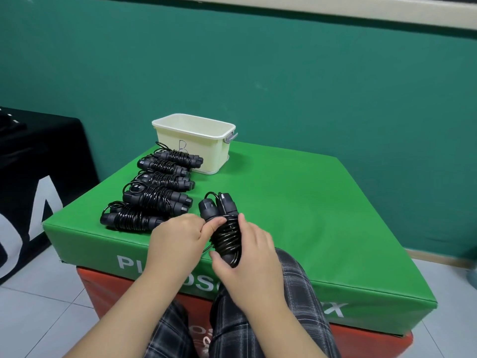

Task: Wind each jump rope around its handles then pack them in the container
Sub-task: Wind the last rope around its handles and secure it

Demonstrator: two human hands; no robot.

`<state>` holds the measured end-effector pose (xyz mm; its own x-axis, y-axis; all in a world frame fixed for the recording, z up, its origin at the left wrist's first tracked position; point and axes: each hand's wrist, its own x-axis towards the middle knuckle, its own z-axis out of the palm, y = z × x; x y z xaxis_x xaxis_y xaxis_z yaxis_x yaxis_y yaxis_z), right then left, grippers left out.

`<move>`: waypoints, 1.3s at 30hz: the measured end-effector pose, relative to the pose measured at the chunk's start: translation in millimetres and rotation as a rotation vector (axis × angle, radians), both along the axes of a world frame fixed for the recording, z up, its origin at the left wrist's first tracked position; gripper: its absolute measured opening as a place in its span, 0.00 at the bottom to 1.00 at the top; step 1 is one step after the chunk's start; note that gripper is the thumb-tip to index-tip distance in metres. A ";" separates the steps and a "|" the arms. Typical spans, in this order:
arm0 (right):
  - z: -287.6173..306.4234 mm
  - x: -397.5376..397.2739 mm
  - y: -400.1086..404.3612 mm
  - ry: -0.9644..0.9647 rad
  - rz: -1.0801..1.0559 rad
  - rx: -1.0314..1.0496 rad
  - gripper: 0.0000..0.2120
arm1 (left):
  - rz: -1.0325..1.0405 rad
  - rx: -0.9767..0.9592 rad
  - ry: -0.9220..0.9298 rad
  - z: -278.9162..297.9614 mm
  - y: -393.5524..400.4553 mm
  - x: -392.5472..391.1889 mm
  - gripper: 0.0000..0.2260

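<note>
Left hand and right hand are gripped around a wound jump rope above the green padded desk; a teal wall is seen beyond them.

On the padded box, five wound ropes lie before and left of the container.

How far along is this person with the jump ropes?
Done: five wound black jump ropes lie in a row on the green mat. In hand: the left hand and right hand hold a sixth rope, nearly wound. Left: packing the cream plastic container.
</note>
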<state>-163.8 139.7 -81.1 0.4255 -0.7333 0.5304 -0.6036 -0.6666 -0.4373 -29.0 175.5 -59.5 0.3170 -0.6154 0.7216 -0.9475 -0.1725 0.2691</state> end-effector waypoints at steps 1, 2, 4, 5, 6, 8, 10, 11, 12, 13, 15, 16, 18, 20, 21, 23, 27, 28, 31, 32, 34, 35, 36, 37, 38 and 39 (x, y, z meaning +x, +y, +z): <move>0.7 1.7 1.1 0.022 -0.034 -0.026 0.37 | 0.004 -0.014 -0.032 0.6 -0.1 0.3 0.29; 1.0 3.3 1.8 0.033 -0.063 -0.039 0.37 | 0.002 -0.021 -0.057 0.5 -0.6 0.7 0.28; 1.3 5.6 2.5 0.047 -0.093 -0.053 0.37 | -0.011 -0.022 -0.091 -2.1 -2.0 0.8 0.28; 2.2 6.0 3.4 0.058 -0.095 -0.047 0.37 | -0.019 -0.028 -0.104 -4.1 -2.9 0.8 0.29; 1.4 6.3 3.9 0.077 -0.098 -0.037 0.38 | -0.025 -0.037 -0.119 -5.6 -3.7 1.1 0.29; 0.1 5.9 5.2 0.124 -0.090 -0.006 0.41 | -0.039 -0.056 -0.150 -7.4 -4.6 1.9 0.31; 1.6 4.5 5.9 0.117 -0.054 0.015 0.43 | -0.060 -0.062 -0.166 -9.8 -4.9 3.6 0.31; 3.4 3.4 5.1 0.096 -0.020 0.058 0.43 | -0.077 -0.052 -0.146 -10.9 -4.7 3.7 0.31; 5.6 1.5 4.1 0.058 0.021 0.124 0.42 | -0.102 -0.038 -0.094 -11.5 -4.5 3.6 0.31; 7.4 -1.0 2.7 -0.005 0.052 0.179 0.41 | -0.150 -0.033 -0.006 -12.2 -4.3 3.4 0.29; 9.1 -5.2 0.3 -0.171 0.092 0.253 0.39 | -0.325 -0.071 0.243 -13.4 -2.8 3.2 0.22; 10.0 -6.1 -0.3 -0.256 0.117 0.293 0.39 | -0.418 -0.107 0.365 -13.2 -1.9 3.0 0.18; 8.4 -7.2 -1.0 -0.401 0.166 0.372 0.38 | -0.502 -0.152 0.497 -12.6 -2.0 3.6 0.09; 6.6 -9.4 -0.3 -0.498 0.191 0.430 0.36 | -0.514 -0.148 0.560 -11.5 -3.3 3.6 0.07; 7.5 -10.9 0.1 -0.525 0.211 0.449 0.34 | -0.507 -0.140 0.581 -11.1 -3.7 3.6 0.07; 8.5 -13.9 0.4 -0.544 0.261 0.479 0.33 | -0.487 -0.121 0.629 -9.1 -3.5 3.6 0.06; 9.1 -14.8 1.1 -0.531 0.292 0.524 0.34 | -0.516 -0.164 0.835 -13.3 -7.5 5.6 0.09; 8.5 -14.7 0.7 -0.534 0.301 0.536 0.34 | -0.554 -0.179 0.931 -12.3 -9.3 4.1 0.13; 6.0 -16.5 -2.1 -0.551 0.345 0.566 0.33 | -0.655 -0.091 1.146 -12.0 -15.8 1.3 0.35; 6.0 -17.0 -2.6 -0.549 0.364 0.579 0.32 | -0.682 -0.028 1.171 -13.3 -16.5 0.1 0.42; 4.8 -17.8 -3.8 -0.533 0.400 0.600 0.31 | -0.744 0.113 1.197 -16.1 -15.0 -1.1 0.47; 4.0 -17.9 -4.3 -0.522 0.415 0.618 0.31 | -0.776 0.159 1.209 -15.5 -11.8 -3.4 0.45; 3.9 -18.0 -4.8 -0.499 0.426 0.629 0.32 | -0.803 0.183 1.231 -15.4 -9.2 -5.3 0.42; 4.8 -18.2 -5.2 -0.468 0.440 0.628 0.32 | -0.820 0.188 1.252 -14.7 -7.0 -6.9 0.41; 5.5 -18.1 -5.7 -0.435 0.449 0.625 0.32 | -0.812 0.182 1.273 -14.4 -6.1 -7.7 0.40; 6.3 -17.2 -5.8 -0.405 0.448 0.618 0.32 | -0.792 0.163 1.281 -13.1 -5.8 -7.9 0.39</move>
<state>-181.0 134.0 -74.7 0.6080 -0.7483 0.2653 -0.0599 -0.3765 -0.9245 -36.9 169.8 -72.6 0.2178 -0.9669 0.1328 0.0450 0.1459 0.9883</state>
